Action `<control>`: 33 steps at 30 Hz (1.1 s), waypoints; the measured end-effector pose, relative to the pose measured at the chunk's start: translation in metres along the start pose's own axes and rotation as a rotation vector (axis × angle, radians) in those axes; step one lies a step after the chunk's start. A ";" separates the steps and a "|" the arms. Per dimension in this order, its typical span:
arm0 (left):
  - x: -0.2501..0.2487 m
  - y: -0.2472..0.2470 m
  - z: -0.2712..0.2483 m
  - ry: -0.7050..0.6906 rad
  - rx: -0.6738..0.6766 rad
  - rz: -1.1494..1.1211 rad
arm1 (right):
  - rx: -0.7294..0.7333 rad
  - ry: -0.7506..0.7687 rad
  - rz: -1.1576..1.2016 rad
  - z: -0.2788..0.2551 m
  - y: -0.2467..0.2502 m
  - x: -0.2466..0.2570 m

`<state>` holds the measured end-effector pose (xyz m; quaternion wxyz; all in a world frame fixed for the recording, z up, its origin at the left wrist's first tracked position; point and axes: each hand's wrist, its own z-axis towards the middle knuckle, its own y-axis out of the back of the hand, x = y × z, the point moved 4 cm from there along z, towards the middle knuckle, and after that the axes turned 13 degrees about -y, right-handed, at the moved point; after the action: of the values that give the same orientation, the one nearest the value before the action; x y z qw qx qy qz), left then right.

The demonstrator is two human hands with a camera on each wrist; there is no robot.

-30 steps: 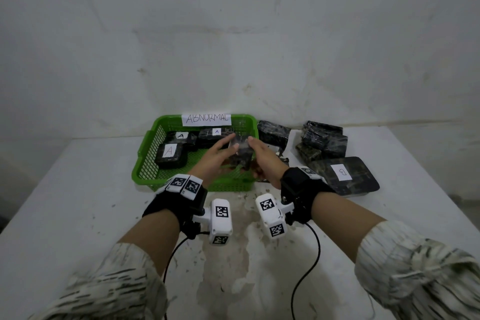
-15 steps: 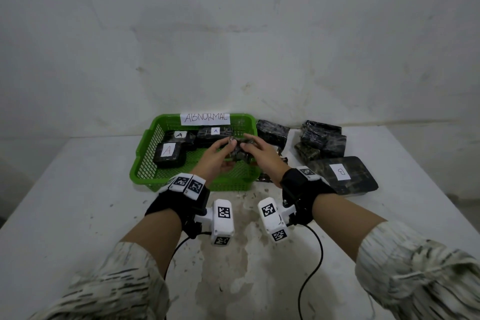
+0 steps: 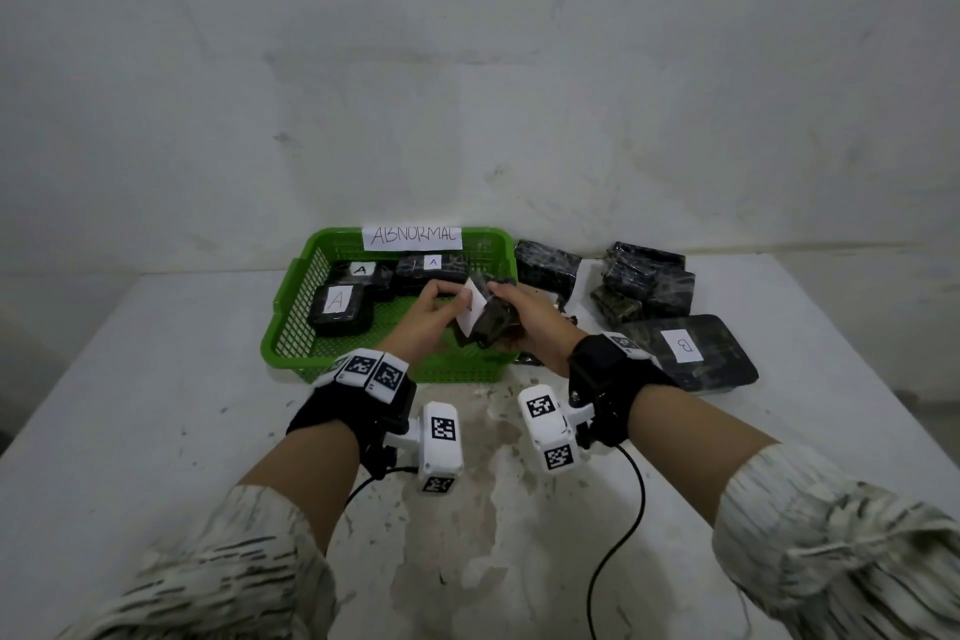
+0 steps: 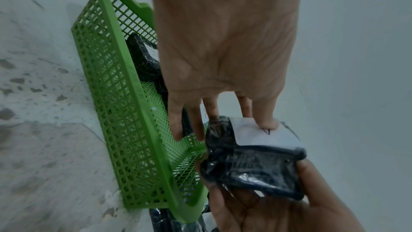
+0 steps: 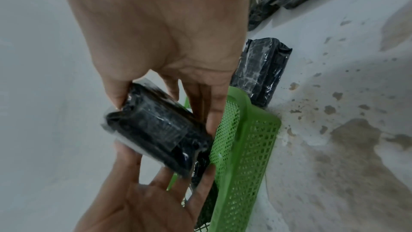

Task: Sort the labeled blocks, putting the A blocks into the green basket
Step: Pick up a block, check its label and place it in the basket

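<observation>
Now both hands (image 3: 431,322) (image 3: 524,314) grip block (image 3: 485,322) above green basket (image 3: 291,322) right edge.

Three A-labelled dark wrapped blocks (image 3: 340,309) lie in the green plastic mesh basket (image 3: 291,322) on the white table (image 3: 130,431), with a B-labelled dark block (image 3: 691,351) and unlabelled dark wrapped blocks (image 3: 644,283) to its right.

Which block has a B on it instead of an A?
The big flat block lying on the table at the right, outside the green basket. Its white label shows a B; the labelled blocks inside the basket show A.
</observation>
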<state>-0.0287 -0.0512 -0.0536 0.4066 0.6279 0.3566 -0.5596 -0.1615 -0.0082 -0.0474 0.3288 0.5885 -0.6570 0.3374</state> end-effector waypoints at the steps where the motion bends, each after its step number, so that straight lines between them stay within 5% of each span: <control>1: 0.000 -0.001 -0.001 0.004 0.002 -0.040 | -0.001 -0.036 0.031 0.002 0.001 -0.001; 6: 0.007 0.004 0.003 0.048 -0.074 -0.040 | -0.065 -0.028 0.067 0.003 0.001 0.001; 14: 0.020 0.020 0.005 0.202 -0.157 -0.148 | -0.034 -0.048 -0.188 0.023 -0.016 -0.008; 20: 0.033 0.049 0.010 0.193 -0.265 0.094 | 0.005 -0.077 -0.148 0.039 -0.033 0.000; 24: 0.036 0.068 0.021 0.185 -0.183 0.150 | -0.011 -0.091 -0.037 0.059 -0.042 0.011; 27: 0.036 0.097 0.032 0.151 -0.310 0.178 | -0.052 -0.142 0.064 0.080 -0.046 0.013; 33: 0.035 0.155 0.046 0.224 -0.657 0.694 | -0.082 -0.320 0.116 0.120 -0.061 0.005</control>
<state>0.0965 -0.1575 -0.0729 0.7049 0.6047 0.3254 -0.1780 -0.1051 -0.1153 -0.1064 0.2236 0.5818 -0.7472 0.2308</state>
